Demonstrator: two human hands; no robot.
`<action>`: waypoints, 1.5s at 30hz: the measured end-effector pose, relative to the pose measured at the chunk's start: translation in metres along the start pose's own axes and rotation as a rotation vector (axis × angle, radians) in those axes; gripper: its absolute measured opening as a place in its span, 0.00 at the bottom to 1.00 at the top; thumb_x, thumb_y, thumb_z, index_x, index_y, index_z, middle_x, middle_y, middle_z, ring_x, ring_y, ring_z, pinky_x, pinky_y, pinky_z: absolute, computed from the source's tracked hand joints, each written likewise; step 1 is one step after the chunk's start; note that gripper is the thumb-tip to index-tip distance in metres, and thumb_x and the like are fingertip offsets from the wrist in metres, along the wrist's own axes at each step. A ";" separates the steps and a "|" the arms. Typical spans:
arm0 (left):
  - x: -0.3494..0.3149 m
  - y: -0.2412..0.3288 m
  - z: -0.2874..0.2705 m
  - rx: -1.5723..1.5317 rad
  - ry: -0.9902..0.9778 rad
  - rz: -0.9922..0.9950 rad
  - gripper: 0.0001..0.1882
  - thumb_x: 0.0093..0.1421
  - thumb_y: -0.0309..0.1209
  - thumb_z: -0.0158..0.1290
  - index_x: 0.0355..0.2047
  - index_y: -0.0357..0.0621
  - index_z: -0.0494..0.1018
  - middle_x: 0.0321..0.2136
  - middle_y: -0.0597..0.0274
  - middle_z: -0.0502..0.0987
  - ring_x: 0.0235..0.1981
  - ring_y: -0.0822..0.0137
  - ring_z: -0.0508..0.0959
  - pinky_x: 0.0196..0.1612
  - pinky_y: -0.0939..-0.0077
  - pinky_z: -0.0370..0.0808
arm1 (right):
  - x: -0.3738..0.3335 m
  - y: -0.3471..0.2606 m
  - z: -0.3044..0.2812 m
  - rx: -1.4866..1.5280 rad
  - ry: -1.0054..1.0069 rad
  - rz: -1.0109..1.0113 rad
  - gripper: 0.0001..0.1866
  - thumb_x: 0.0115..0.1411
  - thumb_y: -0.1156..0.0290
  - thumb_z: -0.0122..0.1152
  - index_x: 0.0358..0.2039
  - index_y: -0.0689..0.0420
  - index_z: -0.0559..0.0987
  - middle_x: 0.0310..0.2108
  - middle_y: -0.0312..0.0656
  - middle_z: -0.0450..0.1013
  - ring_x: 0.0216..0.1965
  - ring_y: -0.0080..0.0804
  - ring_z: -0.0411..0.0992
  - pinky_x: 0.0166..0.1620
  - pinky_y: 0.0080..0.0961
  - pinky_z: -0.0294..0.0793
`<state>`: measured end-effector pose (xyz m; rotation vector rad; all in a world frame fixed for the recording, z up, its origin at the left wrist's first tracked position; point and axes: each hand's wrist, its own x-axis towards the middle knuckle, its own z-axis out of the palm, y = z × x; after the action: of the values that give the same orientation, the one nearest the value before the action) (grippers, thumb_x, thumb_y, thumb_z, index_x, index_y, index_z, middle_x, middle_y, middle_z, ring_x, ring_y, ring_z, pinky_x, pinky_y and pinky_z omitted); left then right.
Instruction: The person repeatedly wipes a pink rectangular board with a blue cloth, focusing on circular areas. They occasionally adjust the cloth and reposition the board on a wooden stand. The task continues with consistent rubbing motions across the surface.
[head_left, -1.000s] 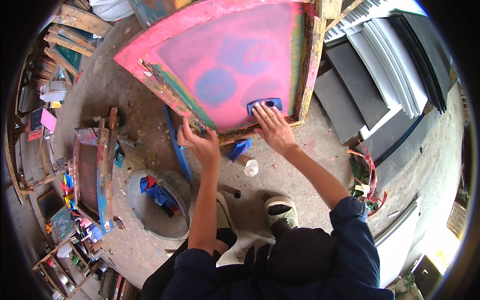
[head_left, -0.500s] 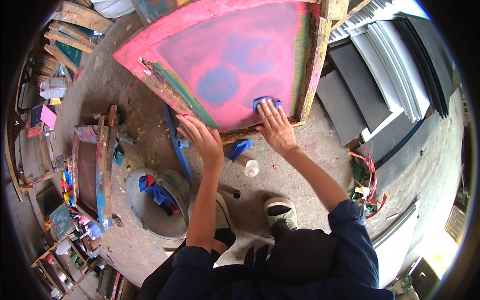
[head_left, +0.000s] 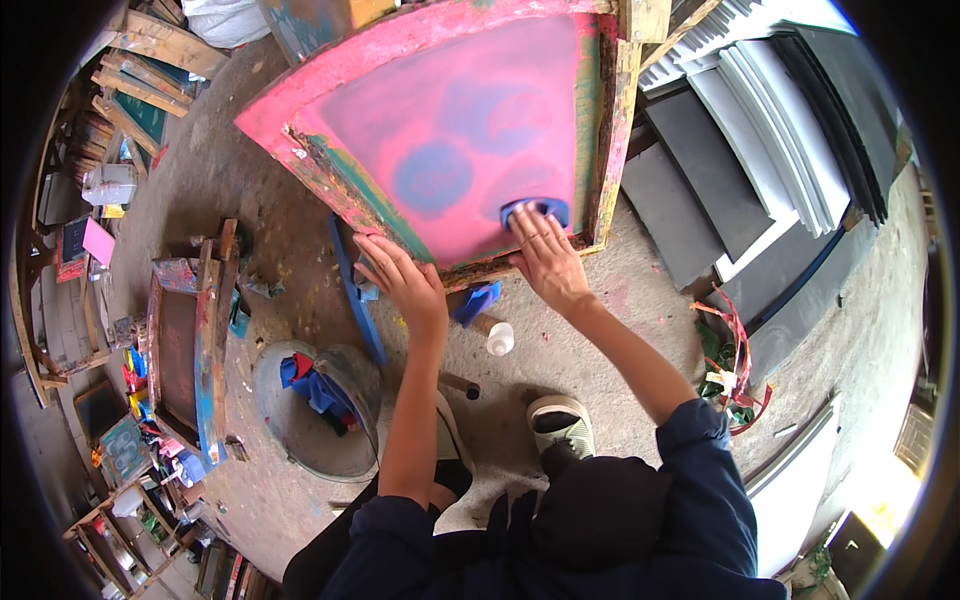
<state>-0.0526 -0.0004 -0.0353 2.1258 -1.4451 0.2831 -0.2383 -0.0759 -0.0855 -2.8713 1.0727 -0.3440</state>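
A wooden screen printing frame, coated in pink and green paint, stands tilted in front of me. Its mesh is pink with blurred blue-violet round patches. My left hand grips the frame's near left edge, its fingers along the wood. Near the mesh's lower right corner, my right hand presses a folded blue cloth flat under its fingers. Below the frame's near edge lie a blue rag and a white-capped bottle on the floor.
A bucket holding blue and red rags stands left of my feet. Beyond it leans another wooden frame. Grey and white sheets are stacked at the right, with tangled pink strips nearer. A blue bar lies by my left hand.
My right hand has shifted slightly, and more of the blue cloth now shows past its fingertips. The whole view has moved a little; my left hand stays at the frame's edge.
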 end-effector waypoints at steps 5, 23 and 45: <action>0.001 -0.004 -0.002 0.007 0.012 0.016 0.36 0.53 0.24 0.43 0.60 0.23 0.44 0.62 0.34 0.40 0.64 0.44 0.46 0.63 0.46 0.42 | 0.006 0.001 -0.008 0.026 0.098 0.121 0.31 0.64 0.59 0.42 0.63 0.59 0.51 0.65 0.44 0.47 0.66 0.32 0.44 0.67 0.35 0.39; 0.004 0.001 0.000 -0.261 0.012 -0.037 0.36 0.51 0.15 0.41 0.61 0.23 0.41 0.62 0.33 0.35 0.63 0.38 0.46 0.61 0.53 0.55 | 0.038 -0.006 0.010 0.148 0.203 0.238 0.34 0.65 0.49 0.29 0.65 0.58 0.43 0.66 0.46 0.39 0.68 0.38 0.34 0.67 0.37 0.31; -0.075 -0.012 -0.013 -0.200 -0.205 -0.027 0.14 0.53 0.29 0.55 0.41 0.46 0.68 0.38 0.57 0.68 0.43 0.56 0.68 0.47 0.59 0.63 | -0.008 0.015 -0.007 0.286 0.135 -0.138 0.30 0.48 0.91 0.49 0.54 0.58 0.68 0.58 0.36 0.62 0.60 0.30 0.58 0.61 0.31 0.64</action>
<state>-0.0704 0.0695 -0.0628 2.0556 -1.4879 -0.0907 -0.2556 -0.0817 -0.0820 -2.6998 0.7695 -0.6497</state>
